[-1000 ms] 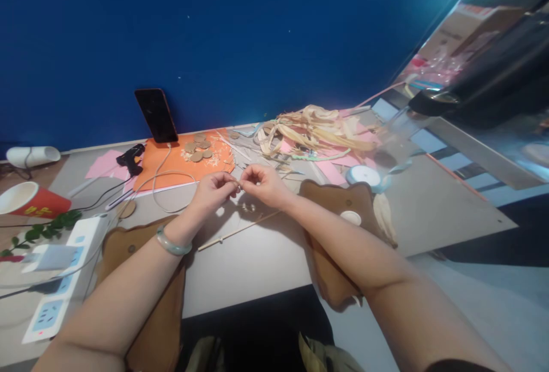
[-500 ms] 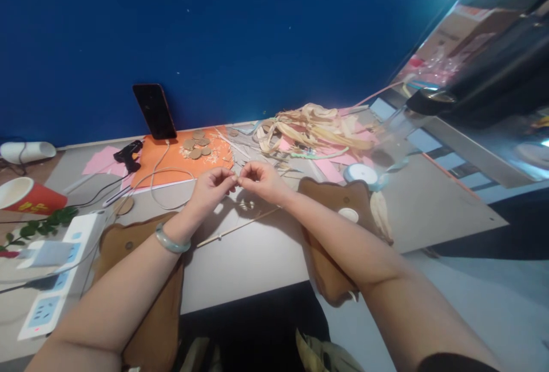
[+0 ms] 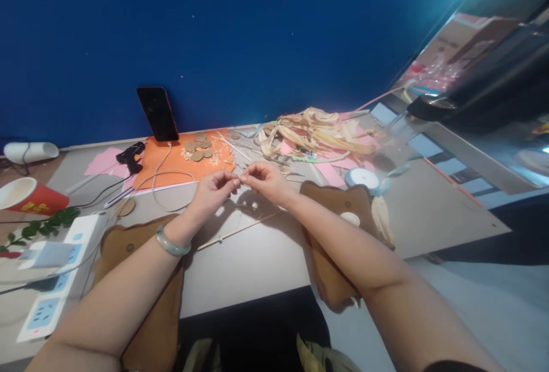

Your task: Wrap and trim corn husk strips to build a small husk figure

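Observation:
My left hand (image 3: 215,192) and my right hand (image 3: 266,183) meet fingertip to fingertip over the table. Both are closed in a pinch, and whatever sits between the fingers is too small to name. A pale bracelet (image 3: 172,242) circles my left wrist. Beneath the hands lies a thin wooden stick (image 3: 238,229), slanting across the tabletop, with small pale bits near it. My forearms rest over two brown pads, the left pad (image 3: 148,303) and the right pad (image 3: 330,280).
Behind the hands lie orange paper (image 3: 171,169) with several round wooden discs (image 3: 197,155), and a heap of dried husk strips (image 3: 317,129). A phone (image 3: 156,113) leans on the blue partition. On the left are a glue gun (image 3: 130,157), a paper cup (image 3: 36,197) and a power strip (image 3: 49,309); a ribbon spool (image 3: 362,178) is right.
The hands stay together in nearly the same pinch, with only slight finger movement. The whole view has shifted a little.

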Tool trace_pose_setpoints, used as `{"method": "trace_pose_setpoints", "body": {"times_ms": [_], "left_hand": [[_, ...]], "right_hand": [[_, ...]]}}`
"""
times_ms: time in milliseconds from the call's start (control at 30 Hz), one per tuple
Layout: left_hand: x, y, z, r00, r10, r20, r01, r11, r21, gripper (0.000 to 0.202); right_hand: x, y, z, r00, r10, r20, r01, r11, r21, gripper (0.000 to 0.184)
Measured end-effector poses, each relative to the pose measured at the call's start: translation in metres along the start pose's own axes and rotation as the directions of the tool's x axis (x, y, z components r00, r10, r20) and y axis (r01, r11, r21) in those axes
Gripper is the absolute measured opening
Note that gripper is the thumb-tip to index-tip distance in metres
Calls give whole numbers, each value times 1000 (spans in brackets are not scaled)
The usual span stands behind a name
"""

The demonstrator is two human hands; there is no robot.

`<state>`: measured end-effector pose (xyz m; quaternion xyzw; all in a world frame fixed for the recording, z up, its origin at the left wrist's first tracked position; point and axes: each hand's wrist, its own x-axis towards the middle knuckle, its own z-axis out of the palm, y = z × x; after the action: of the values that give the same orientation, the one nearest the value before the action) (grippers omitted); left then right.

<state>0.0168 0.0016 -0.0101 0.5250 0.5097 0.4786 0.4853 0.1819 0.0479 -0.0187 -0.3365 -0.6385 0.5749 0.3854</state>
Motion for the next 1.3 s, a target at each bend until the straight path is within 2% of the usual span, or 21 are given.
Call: {"method": "trace_pose_setpoints", "body": {"times_ms": [133,267,400,567,633,833,933,1167,1300], "left_hand": [[-1,-3,0,1000,-19,-5,18,989,-150,28],[1,-5,-2,999,-53,15,55,938,-344,26],[3,-5,-4,997,-75,4,69,898,-433,26],[2,-6,0,988,-149,-41,119,903,-413,34],[2,-7,2,985,-171,-22,150,912,-382,32],[0,-9,3,988,-137,-68,108,940,-325,28],[0,-7,3,987,-156,-39,136,938,-319,30],[6,-13,4,992,-101,72,123,874,-470,27],[8,-19,4,993,-86,83,117,841,-529,27]], "right_hand": [[-1,-2,-1,1000,-3,11,3,1000,-17,29],[0,0,-2,999,3,36,-2,1000,-22,29],[0,1,-1,1000,-21,23,22,999,-30,30],[-2,0,1,998,-55,-32,53,996,-65,29],[-2,-1,2,998,-66,-12,65,995,-72,28],[-6,-3,3,995,-92,37,97,984,-149,24],[-7,-4,4,995,-87,46,94,979,-181,24],[-10,-5,4,982,-161,99,183,945,-272,34],[-10,-3,4,985,-137,100,160,949,-272,36]]}}
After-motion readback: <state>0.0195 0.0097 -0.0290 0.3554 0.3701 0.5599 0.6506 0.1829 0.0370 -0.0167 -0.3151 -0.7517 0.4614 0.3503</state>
